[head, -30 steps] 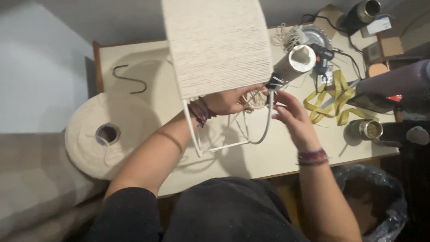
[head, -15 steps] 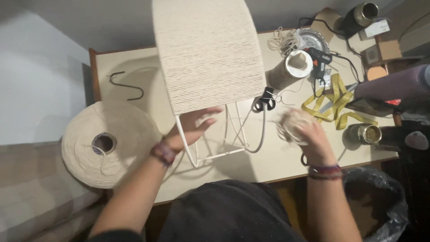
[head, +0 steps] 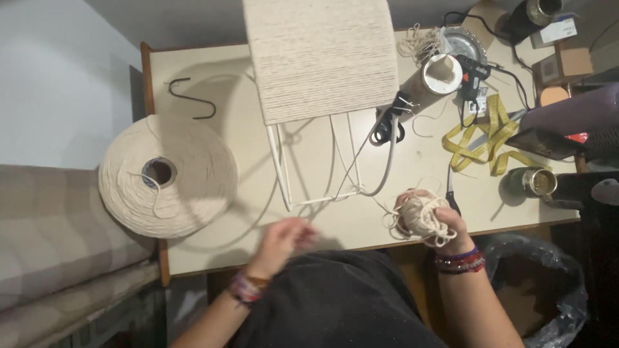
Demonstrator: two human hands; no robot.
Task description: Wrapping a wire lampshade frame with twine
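Note:
A white wire frame (head: 320,162) stands on the cream table (head: 213,77), its upper part wrapped in cream cord (head: 320,58). My right hand (head: 433,222) is closed around a loose bundle of cream cord (head: 419,218) near the table's front edge, with a strand running up to the frame. My left hand (head: 282,241) is blurred near the front edge, fingers apart, with nothing seen in it. A big spool of cream cord (head: 169,175) lies at the left.
Black scissors (head: 387,125), a cardboard tube (head: 431,80), a black glue gun (head: 474,77), a yellow measuring tape (head: 487,138), a metal can (head: 534,182) and boxes crowd the right. A black hook (head: 190,96) lies at the back left. A black bag (head: 554,303) sits below right.
My left hand has left the frame and drawn back toward the table's front edge. My right hand has pulled the cord bundle away from the frame, down to the front right.

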